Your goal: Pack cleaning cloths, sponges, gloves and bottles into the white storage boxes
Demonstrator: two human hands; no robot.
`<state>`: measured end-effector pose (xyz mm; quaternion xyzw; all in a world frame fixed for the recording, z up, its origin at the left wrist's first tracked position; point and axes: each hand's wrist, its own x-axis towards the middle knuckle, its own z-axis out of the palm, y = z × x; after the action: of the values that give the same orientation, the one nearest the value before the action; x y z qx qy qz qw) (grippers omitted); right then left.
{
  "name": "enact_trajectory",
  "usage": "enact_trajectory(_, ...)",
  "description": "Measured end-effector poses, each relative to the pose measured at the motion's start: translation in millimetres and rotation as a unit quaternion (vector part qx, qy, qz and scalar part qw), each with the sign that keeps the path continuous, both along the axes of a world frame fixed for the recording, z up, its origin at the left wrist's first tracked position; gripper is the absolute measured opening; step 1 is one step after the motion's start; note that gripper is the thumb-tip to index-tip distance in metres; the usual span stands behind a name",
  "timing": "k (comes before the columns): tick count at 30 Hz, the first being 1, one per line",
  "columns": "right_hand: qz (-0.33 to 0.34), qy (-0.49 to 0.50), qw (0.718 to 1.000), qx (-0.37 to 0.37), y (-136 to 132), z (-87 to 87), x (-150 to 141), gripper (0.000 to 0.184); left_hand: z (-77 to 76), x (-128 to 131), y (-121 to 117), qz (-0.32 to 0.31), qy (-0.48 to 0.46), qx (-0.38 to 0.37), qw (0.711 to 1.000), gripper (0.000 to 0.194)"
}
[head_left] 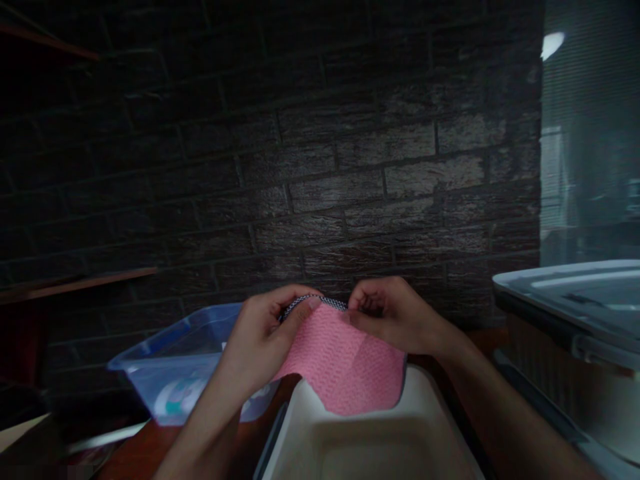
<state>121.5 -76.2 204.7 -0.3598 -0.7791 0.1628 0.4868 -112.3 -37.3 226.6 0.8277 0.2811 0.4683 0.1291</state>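
A pink textured cloth (350, 363) with a black-and-white patterned edge hangs between my two hands. My left hand (267, 333) pinches its upper left edge between thumb and fingers. At the upper right edge, my right hand (395, 313) grips the cloth with thumb and bent fingers. The cloth's lower end hangs over the far end of a cream-coloured rectangular tub (445, 427), partly covering its rim. Whether the cloth touches that rim I cannot tell.
A clear blue plastic bin (150, 373) with a white-and-teal item inside stands on the wooden surface (135, 460) at left. To the right is a lidded container (560, 360). Behind rises a dark brick wall (325, 167); a shelf edge (100, 283) juts in at left.
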Motion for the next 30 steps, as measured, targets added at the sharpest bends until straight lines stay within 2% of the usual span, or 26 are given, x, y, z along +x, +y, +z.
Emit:
enact_trajectory(4,-0.001,-0.029,1.0,0.007,1,-2.6,0,0.003,0.6,0,1,0.011,-0.005,0.006,1.0,0.022)
enact_trajectory(11,-0.008,-0.069,0.998,0.005,-3,1.2,2,0.012,4.5,-4,4,0.012,-0.007,-0.005,1.0,0.024)
enact_trajectory(20,0.043,0.002,0.996,-0.079,0,0.8,8,0.02,9.8,-24,24,0.042,-0.073,-0.005,0.996,0.028)
enact_trajectory(26,0.089,0.042,0.99,-0.104,0,-0.5,13,0.024,15.8,-37,33,0.068,-0.11,-0.009,0.992,0.031)
enact_trajectory(30,0.085,0.074,0.988,-0.104,0,-2.6,10,0.027,18.0,-48,36,0.096,-0.13,0.003,0.987,0.031)
